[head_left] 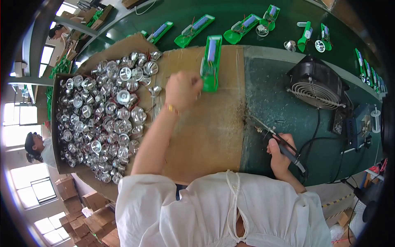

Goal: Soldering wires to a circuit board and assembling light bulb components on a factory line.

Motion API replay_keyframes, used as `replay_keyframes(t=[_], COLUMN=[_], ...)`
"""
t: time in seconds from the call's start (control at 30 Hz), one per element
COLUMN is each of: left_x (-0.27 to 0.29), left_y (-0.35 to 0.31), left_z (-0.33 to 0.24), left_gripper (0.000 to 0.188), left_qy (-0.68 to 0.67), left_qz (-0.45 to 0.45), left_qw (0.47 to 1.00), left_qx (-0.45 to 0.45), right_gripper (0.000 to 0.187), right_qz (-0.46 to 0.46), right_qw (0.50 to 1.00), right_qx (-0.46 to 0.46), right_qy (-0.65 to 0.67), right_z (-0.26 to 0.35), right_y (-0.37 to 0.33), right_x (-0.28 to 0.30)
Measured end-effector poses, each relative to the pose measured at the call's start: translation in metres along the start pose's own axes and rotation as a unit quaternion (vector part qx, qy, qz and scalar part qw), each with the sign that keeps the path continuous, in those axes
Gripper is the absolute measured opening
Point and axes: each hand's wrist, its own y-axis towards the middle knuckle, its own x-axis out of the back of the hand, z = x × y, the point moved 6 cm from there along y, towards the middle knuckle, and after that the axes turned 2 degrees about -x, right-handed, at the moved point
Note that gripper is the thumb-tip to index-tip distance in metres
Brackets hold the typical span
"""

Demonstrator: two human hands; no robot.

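Green torch housing lay on the cardboard mat mid-counter, within reach | my left hand clenched on its near end, steadying it | right hand gripped the soldering iron, tip parked aside | reflector cups boxed at left for picking.

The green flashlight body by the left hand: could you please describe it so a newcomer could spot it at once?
Start at the brown cardboard sheet covering the bench. Near its far edge lies a green flashlight body, touched by the left hand. Unlike the other green bodies on the bare green bench beyond, it alone rests on cardboard.
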Motion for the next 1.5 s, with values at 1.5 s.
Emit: replay_keyframes(t=[1.5], left_x=[0.043], left_y=[-0.239], left_z=[0.043], left_gripper=[0.013], left_qy=[-0.084], left_qz=[-0.144], left_qw=[0.983], left_qx=[0.072], right_gripper=[0.017], right_qz=[0.006], right_qw=[1.000], right_qx=[0.024], right_qy=[0.019], right_z=[0.014], right_y=[-0.015], right_x=[-0.014])
